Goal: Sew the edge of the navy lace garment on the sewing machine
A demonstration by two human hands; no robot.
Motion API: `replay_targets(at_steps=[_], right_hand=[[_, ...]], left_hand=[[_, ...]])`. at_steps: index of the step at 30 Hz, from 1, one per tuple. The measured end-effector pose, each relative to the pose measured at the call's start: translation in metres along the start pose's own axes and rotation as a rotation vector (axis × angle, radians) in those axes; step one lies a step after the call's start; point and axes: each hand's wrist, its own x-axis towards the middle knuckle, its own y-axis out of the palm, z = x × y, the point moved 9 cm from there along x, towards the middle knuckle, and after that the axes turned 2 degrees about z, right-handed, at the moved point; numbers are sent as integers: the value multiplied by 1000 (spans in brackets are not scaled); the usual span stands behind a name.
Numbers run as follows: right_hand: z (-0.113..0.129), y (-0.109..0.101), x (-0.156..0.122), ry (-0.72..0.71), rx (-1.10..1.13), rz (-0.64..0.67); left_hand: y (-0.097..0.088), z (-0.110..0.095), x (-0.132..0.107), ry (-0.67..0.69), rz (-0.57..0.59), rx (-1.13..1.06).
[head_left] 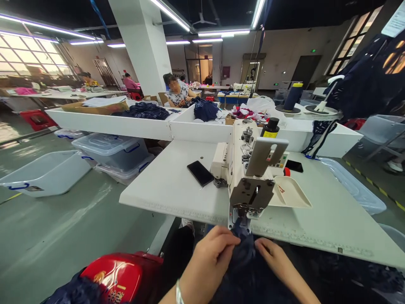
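Note:
Just below the head of a cream sewing machine [252, 192], a piece of dark navy fabric [245, 249] runs up to the needle area. My left hand [215, 257] pinches the fabric's left side between thumb and fingers, close to the machine. On the other side, my right hand [274, 255] is closed on the fabric's right edge. The lower part of the cloth falls toward my lap and blends into the dark there. The needle itself is too small to make out.
Left of the machine a black phone [200, 173] lies on the white table [171, 177]. A cream tray [292, 192] sits at right, with a second phone [294, 166] behind. A red stool [117, 276] stands at lower left, plastic bins [47, 169] beyond. A person [179, 93] sits across.

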Motion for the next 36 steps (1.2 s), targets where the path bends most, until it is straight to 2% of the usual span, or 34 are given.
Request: replay_targets(at_steps=[3,6,8,10,12,15,17,18,19,20,23,25,26,28,30,31,33,34,36], right_hand=[[2,17,1,-30,29,69],[38,52,3,-132,107,336],[61,75,-1,-170,177,551],[73,83,-4,-156,226,663],[75,73,-4,-139,242,638],[77,34,-9,-141,272,468],[90,11,-18,-181,289,398],[101,4,-25,-216,287,386],[114,1,-32,-257,273,378],[130,0,-38,-309,249,370],[174,1,-55,-485,169,313],[189,-3,-63,-580,129,232],[188,-11,-64,-594,106,147],[169,-31,-62,-513,61,-57],[134,-41,-56,-309,34,-133],[115,-38,-53,-193,35,-94],[85,-22,-51,7,72,50],[77,-14,-51,66,112,105],[78,-3,-49,102,233,159]], left_hand=[[-24,0,-4,-127,63,-318],[-41,0,-14,-169,134,-528],[-52,3,-22,-183,170,-563],[-71,19,-31,-253,142,-479],[-95,48,-41,-401,65,-289],[-126,96,-59,-614,-54,65],[-130,110,-63,-609,-159,246],[-123,108,-62,-560,-211,291],[-106,103,-57,-479,-190,268],[-80,96,-51,-414,-106,180],[17,53,-41,-252,381,-218],[59,28,-44,-259,632,-393],[70,21,-44,-285,700,-459],[74,14,-38,-316,695,-541],[63,13,-24,-290,558,-540],[57,14,-18,-286,479,-513],[53,16,-12,-317,393,-461],[53,16,-10,-329,375,-445],[54,10,-5,-302,345,-401]])
